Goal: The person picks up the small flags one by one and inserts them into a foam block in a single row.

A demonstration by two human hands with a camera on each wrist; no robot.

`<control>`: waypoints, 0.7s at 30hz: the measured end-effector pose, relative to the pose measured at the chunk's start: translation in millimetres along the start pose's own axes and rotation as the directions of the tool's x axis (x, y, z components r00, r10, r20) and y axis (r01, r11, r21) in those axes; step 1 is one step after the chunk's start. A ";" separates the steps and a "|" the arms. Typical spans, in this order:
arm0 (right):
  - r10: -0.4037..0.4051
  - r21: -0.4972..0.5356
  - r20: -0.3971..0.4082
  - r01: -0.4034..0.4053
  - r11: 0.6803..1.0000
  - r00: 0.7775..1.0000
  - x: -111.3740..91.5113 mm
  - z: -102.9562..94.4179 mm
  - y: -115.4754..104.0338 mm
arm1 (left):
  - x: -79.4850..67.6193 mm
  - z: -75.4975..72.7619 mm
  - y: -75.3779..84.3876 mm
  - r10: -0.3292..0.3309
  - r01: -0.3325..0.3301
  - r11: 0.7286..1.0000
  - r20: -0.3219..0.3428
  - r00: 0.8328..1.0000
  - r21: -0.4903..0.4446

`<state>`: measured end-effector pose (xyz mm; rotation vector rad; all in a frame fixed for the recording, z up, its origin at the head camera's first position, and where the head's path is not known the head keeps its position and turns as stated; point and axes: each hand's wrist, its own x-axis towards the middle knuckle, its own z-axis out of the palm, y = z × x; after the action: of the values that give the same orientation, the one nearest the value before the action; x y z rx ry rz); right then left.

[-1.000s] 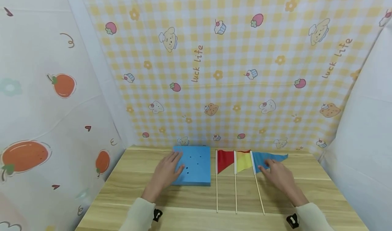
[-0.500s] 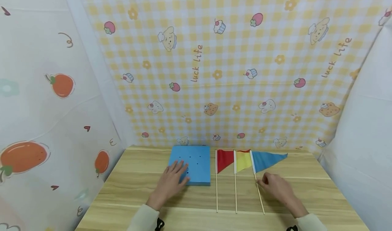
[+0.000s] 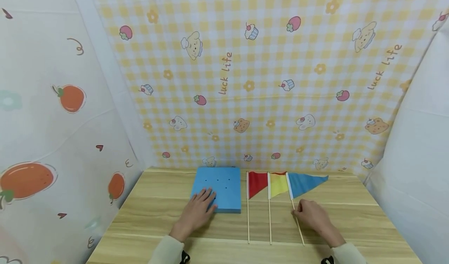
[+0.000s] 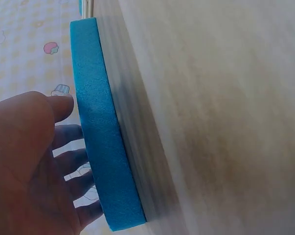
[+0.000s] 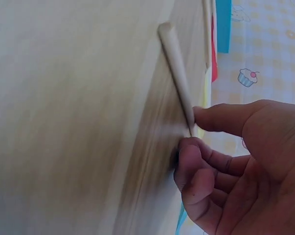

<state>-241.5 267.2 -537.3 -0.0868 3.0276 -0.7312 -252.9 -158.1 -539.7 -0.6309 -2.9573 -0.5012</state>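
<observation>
My left hand [image 3: 198, 211] rests on the front left part of a blue foam block [image 3: 229, 198] with several small holes in its top. In the left wrist view, the fingers [image 4: 71, 161] are extended over the block's top, with the thumb near its edge. A blue pennant flag [image 3: 305, 183] lies on the table to the right. My right hand [image 3: 313, 219] pinches its wooden stick [image 5: 176, 68] just below the cloth, between thumb and curled fingers. The lower end of that stick points toward me.
A red pennant flag [image 3: 257, 183] and a yellow pennant flag [image 3: 278, 185] lie side by side between the block and the blue flag, sticks toward me. A checkered cloth backdrop [image 3: 259, 139] hangs behind the wooden table [image 3: 140, 225].
The left hand has shifted from the block's left side toward its front. From the blue flag's cloth, the right hand has moved down to the stick and taken hold of it.
</observation>
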 end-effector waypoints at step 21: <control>0.173 0.287 0.021 -0.172 0.942 0.985 -0.7 2.0 -2.5 | -3.2 5.4 1.2 -0.020 0.017 0.995 -0.028 0.999 -0.097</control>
<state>-240.6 264.2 -537.9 0.1844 2.8455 -1.1424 -249.6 -156.5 -544.8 -0.6009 -2.9292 -0.6528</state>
